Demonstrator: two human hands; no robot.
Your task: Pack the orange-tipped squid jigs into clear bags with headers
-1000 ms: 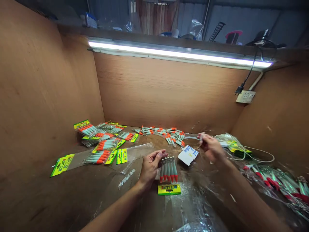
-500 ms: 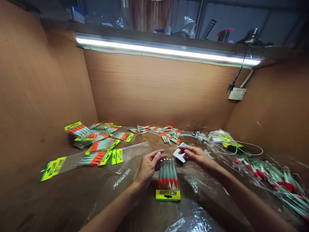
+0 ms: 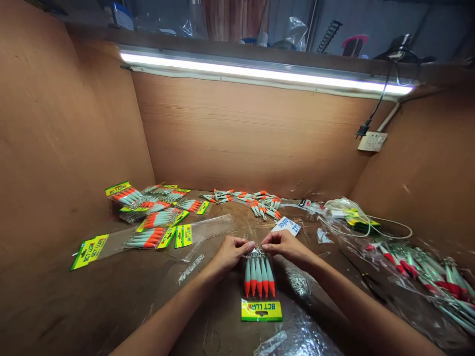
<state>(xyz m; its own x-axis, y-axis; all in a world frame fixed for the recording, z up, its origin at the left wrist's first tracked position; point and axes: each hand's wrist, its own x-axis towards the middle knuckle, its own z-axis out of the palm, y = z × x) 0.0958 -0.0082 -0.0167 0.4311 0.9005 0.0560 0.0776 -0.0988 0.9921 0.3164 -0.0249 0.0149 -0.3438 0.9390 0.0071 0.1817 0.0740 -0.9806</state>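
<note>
A clear bag of squid lures [image 3: 260, 279] lies in front of me, its pale blue-green bodies and orange tips side by side. Its yellow and green "BCT LURE" header [image 3: 261, 310] points toward me. At the far end of the bag, by the lures' hooks, my left hand [image 3: 232, 254] pinches the plastic at the left corner. My right hand [image 3: 287, 248] pinches the same end at the right, thumb against fingers. Just beyond the right hand is a white card with blue handwriting [image 3: 285, 226].
Filled lure packs [image 3: 158, 220] are piled at left, near empty header bags [image 3: 89, 251]. Loose orange-tipped lures [image 3: 256, 200] lie at the back. Red-tipped lures [image 3: 426, 272], dark pliers [image 3: 365, 277] and a white cord [image 3: 389, 225] are at right. A plug [image 3: 362, 129] hangs by the socket.
My right hand has come left and down from beside the white card to the bag's far end. Both hands now hold that end, and the card's writing shows more.
</note>
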